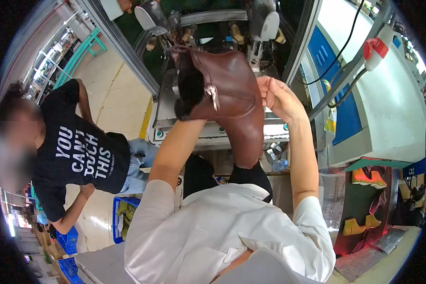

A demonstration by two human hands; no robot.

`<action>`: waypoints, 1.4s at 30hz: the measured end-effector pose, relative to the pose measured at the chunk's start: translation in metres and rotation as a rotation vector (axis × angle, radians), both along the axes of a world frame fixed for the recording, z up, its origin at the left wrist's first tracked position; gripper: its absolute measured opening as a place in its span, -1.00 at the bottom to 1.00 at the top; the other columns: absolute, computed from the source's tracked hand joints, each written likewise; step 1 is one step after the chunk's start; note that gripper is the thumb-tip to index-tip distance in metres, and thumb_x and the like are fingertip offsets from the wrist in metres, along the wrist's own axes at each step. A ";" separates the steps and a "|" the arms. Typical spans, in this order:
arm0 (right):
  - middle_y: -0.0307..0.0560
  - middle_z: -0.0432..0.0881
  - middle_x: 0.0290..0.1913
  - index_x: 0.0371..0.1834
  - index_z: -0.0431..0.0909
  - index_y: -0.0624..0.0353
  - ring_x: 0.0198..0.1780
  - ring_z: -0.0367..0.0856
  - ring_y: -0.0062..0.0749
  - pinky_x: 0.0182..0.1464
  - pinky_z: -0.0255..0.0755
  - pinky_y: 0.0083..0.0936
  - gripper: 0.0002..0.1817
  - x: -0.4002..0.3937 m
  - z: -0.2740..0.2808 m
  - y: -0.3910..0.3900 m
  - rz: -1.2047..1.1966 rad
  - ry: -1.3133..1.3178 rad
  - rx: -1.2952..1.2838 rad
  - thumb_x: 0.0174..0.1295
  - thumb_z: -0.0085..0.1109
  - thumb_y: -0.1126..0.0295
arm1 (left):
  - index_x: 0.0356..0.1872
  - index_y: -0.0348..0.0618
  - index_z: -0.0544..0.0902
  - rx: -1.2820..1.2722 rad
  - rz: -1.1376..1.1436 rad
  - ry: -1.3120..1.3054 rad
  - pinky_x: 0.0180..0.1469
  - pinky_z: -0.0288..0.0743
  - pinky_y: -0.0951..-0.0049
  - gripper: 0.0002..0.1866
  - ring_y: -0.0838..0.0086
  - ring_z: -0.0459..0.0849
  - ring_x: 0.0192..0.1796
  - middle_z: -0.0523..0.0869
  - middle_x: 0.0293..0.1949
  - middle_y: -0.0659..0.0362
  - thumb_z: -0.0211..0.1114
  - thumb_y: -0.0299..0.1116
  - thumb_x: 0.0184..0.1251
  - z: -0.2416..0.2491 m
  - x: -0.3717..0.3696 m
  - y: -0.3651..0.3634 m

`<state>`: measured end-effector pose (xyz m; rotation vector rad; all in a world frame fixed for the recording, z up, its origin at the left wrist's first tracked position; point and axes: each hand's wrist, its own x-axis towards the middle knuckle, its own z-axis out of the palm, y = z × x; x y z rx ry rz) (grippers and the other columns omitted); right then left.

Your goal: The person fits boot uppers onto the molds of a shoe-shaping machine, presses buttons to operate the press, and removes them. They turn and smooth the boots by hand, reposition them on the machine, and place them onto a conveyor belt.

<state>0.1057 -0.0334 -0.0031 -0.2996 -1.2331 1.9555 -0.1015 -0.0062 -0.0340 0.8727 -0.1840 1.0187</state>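
A brown leather ankle boot (pixel 229 87) with a dark fuzzy lining is held up in front of me, its opening turned to the left and its toe pointing down toward my body. A zip with a small pull (pixel 212 96) shows on its side. My left forearm runs up behind the boot, which rests on my left hand; the boot hides those fingers. On the other side, my right hand (pixel 280 98) is palm up with its fingers loosely bent, fingertips right at the boot's edge.
A machine (pixel 265 28) with two grey padded heads stands behind the boot, with buttons along its front panel (pixel 208 135). On my left stands a person in a black shirt (pixel 87 151), near a blue crate (pixel 123 217). At right, a red-and-white plug (pixel 376 48) hangs above racked shoes (pixel 368 177).
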 end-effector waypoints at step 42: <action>-0.15 0.39 0.18 0.24 0.25 0.04 0.19 0.36 -0.32 0.19 0.24 -0.29 -0.48 -0.014 -0.100 0.146 -0.533 0.345 -0.052 0.23 0.09 0.21 | 0.23 -0.17 0.31 1.163 1.744 1.443 0.19 0.06 0.13 -0.43 0.38 0.28 0.19 0.46 0.07 0.18 0.10 -0.47 0.11 0.076 0.114 -0.012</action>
